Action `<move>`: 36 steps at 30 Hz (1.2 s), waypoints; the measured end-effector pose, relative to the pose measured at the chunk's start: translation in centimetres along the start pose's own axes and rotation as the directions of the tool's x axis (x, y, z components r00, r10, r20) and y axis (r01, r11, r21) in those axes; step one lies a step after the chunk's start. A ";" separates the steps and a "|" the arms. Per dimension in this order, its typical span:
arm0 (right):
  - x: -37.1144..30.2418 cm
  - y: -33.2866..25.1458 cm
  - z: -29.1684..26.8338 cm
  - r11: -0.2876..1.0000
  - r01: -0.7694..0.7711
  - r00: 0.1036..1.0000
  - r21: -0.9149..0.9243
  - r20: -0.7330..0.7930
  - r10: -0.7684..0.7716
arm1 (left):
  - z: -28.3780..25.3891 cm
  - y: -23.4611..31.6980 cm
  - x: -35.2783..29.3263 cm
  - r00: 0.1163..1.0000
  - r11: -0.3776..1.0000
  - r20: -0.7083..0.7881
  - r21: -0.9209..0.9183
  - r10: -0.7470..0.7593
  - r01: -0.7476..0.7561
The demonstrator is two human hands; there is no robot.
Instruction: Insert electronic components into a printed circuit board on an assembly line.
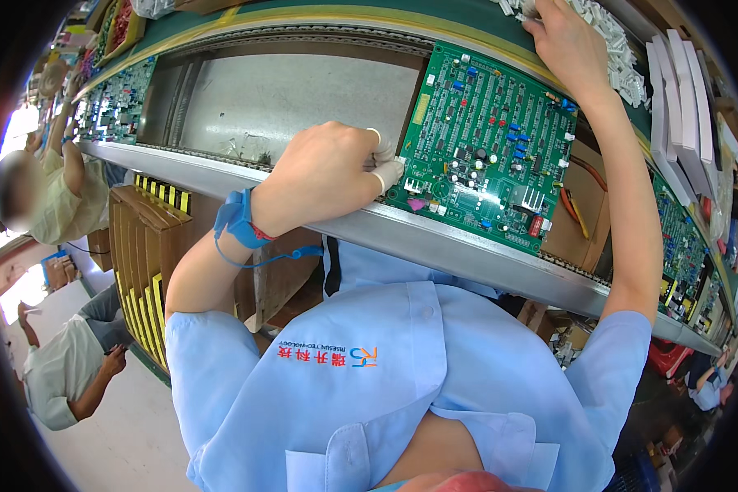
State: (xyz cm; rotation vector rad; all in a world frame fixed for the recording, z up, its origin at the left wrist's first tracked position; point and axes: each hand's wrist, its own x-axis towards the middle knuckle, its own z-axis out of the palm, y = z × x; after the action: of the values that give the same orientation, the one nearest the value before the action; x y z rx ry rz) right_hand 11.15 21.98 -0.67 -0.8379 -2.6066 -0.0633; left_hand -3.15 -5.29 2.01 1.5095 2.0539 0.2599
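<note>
A green circuit board [488,148] lies across the rails of the line in front of me, filled with small blue, red, black and white parts. My left hand [324,176] is at its lower left corner, thumb and finger in pale finger cots, curled together at the board's edge. Whatever is between those fingertips is too small to make out. A blue wrist strap [238,220] with a cord circles my left wrist. My right hand [567,49] reaches over the board's far right to a pile of white plastic connectors [611,41], its fingers closed and partly cut off by the picture's top.
Orange-handled pliers [578,209] lie right of the board. White upright dividers [676,107] stand at the far right. More circuit boards [123,98] sit along the line at left. A metal rail [500,262] runs before me. Two people [70,184] are at left.
</note>
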 end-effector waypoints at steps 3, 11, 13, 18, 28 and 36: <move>-0.2 -0.2 -0.2 0.999 0.018 1.000 0.051 0.019 -0.019 | 0.0 0.2 0.3 1.000 1.000 0.023 0.022 0.001 -0.001; -0.1 2.7 1.7 0.965 0.083 0.990 0.249 -0.131 -0.051 | -0.8 1.3 0.8 0.998 0.985 0.056 0.169 0.030 -0.039; -0.4 1.6 0.7 0.948 0.005 0.996 0.319 -0.085 0.023 | -0.5 1.0 0.8 0.998 0.988 0.047 0.149 0.043 -0.050; -1.1 0.5 -1.5 0.894 -0.221 0.975 0.389 0.091 0.201 | -0.6 0.9 0.9 0.996 0.991 0.071 0.124 0.047 -0.056; -3.4 -2.4 -1.2 0.697 -0.150 0.976 0.702 0.216 -0.007 | -1.8 0.6 1.5 0.990 0.990 0.123 0.113 0.067 -0.081; -3.7 -4.4 -0.6 0.960 0.136 0.988 0.244 0.034 -0.149 | -4.4 -2.7 4.9 0.969 0.961 -0.248 -0.263 0.016 -0.083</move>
State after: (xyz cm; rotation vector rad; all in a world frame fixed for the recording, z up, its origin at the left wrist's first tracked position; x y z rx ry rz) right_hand 11.59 16.20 -1.21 -0.5724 -2.6501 0.2344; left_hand -8.77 -0.89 2.74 1.4157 2.0634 0.7510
